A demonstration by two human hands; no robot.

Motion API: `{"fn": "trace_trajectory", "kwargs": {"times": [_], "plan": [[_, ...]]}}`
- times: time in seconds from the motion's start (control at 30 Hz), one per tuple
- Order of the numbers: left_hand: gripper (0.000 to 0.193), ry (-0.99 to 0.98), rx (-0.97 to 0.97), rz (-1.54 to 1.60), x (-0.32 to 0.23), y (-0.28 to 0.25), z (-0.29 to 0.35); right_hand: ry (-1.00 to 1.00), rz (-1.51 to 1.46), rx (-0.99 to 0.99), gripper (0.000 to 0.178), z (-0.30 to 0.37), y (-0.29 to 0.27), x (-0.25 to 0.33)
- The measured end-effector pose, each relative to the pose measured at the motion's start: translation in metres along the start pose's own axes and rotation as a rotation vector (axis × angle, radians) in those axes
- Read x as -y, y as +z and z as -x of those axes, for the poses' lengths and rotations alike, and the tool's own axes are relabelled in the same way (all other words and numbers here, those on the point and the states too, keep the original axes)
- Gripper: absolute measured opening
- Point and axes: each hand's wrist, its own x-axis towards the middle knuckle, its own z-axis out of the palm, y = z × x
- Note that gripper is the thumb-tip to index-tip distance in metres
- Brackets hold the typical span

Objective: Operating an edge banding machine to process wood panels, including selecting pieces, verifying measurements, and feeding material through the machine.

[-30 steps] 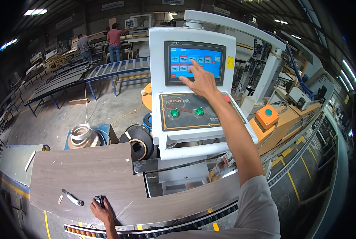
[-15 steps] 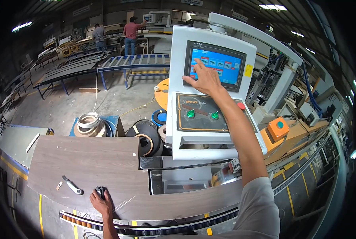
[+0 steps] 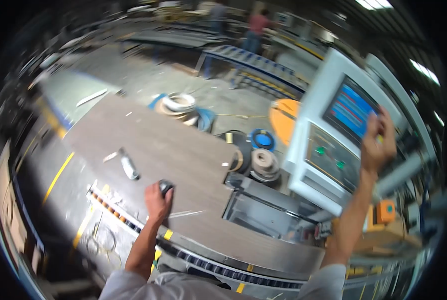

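Observation:
My left hand [image 3: 156,204] rests on the brown wood-grain board, its fingers closed round a small black rounded object [image 3: 167,187] whose kind I cannot make out. Just left of it lies a utility knife with a pale handle [image 3: 129,167], and a small pale piece [image 3: 110,157] is beside that. My right hand [image 3: 378,142] is raised at the right edge of a blue touchscreen [image 3: 351,107] on a white control panel. Its fingers look apart and empty, though slightly blurred. Below the screen are two green knobs [image 3: 320,150].
The board [image 3: 183,145] spreads before me, with a roller track [image 3: 203,257] along its near edge. Rolls of edge-banding [image 3: 179,102] stand beyond it. An orange button box [image 3: 385,212] is at the right. Two people work far off behind a roller conveyor [image 3: 253,62].
My right hand has moved off the screen's middle to its right edge. The screen shows a different page. The whole view has turned and tilted; my left hand stays at the black object.

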Motion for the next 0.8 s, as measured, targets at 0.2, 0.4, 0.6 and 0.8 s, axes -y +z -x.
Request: {"fn": "trace_trajectory", "kwargs": {"times": [0.2, 0.4, 0.6, 0.8], "plan": [[0.053, 0.065, 0.072, 0.192, 0.013, 0.000, 0.002, 0.088, -0.405, 0.382, 0.007, 0.182, 0.000, 0.138], [0.049, -0.379, -0.027, 0.593, 0.034, -0.095, 0.070, 0.793, -0.754, 0.965, 0.012, 0.364, 0.025, 0.280], [0.058, -0.754, 0.093, 0.569, 0.141, -0.182, 0.190, 0.845, -0.790, 1.090, 0.023, 0.398, 0.038, 0.372], [0.066, -1.278, 0.049, 0.510, 0.249, -0.285, 0.278, 0.647, -0.702, 1.113, 0.027, 0.381, 0.087, 0.456]]}}
